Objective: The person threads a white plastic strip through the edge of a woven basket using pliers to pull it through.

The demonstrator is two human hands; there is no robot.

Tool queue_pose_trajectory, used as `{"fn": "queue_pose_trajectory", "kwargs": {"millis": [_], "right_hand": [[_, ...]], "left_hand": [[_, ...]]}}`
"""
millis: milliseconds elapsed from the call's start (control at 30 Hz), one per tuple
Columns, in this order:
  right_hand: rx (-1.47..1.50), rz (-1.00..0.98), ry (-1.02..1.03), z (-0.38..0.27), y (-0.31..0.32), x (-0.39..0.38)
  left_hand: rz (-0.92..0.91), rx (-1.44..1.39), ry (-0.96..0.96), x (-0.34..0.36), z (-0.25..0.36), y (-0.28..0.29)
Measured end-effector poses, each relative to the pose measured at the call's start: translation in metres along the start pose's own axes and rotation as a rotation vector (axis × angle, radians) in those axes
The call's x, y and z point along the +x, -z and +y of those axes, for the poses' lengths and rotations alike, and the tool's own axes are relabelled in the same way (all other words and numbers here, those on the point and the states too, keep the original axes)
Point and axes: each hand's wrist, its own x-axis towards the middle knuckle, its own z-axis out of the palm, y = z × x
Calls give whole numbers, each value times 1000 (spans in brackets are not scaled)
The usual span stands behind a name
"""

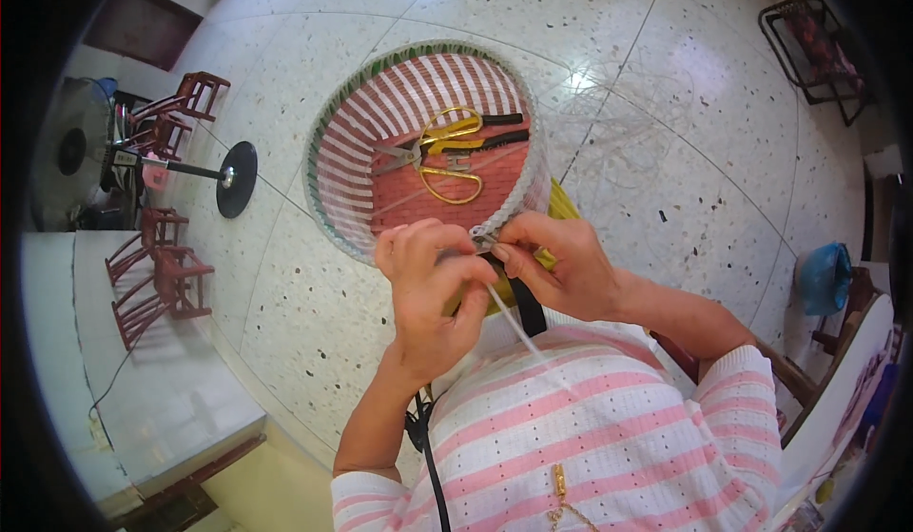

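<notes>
In front of me stands a round woven basket (335, 166) with red and white stripes and a braided pale rim edged in green. At its near rim my right hand (561, 261) pinches the braided edge between thumb and fingers. Close beside it, my left hand (433, 280) is curled over the rim, its fingers closed on a thin whitish plastic strip (516, 323) that trails toward my chest. The fingertips partly hide the spot where strip and rim meet. Inside the basket lie gold-handled scissors (449, 199) and pliers (480, 139) with yellow and black handles.
A loose tangle of clear strips (623, 118) lies on the speckled floor right of the basket. Yellow material (563, 201) shows beneath the basket's right side. To the left are a fan stand base (237, 179) and small red chairs (171, 270); a blue bin (824, 278) stands at right.
</notes>
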Motion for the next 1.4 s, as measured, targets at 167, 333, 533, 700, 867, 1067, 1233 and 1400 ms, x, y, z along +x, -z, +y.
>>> {"fn": "queue_pose_trajectory", "kwargs": {"millis": [167,333,533,700,867,1067,1233,1400], "right_hand": [[74,-47,-81,5,-1,-3],[90,5,-30,1,-2,-3],[152,-26,-169,-2,-3,-9],[122,-101,-193,-5,3,-8],[70,-82,-85,-4,5,-6],[-93,-75,52,9,7,-5],[-202,-224,-4,1,21,-5],[-169,-277,-9,-4,23,-6]], "left_hand": [[34,-17,53,0,8,0],[8,-176,39,-2,5,12],[19,-168,245,13,8,7],[-65,-317,407,17,4,10],[-117,-303,393,24,3,13],[-167,-299,467,28,7,11],[-205,-313,521,27,5,12],[-158,-372,522,24,1,12]]}}
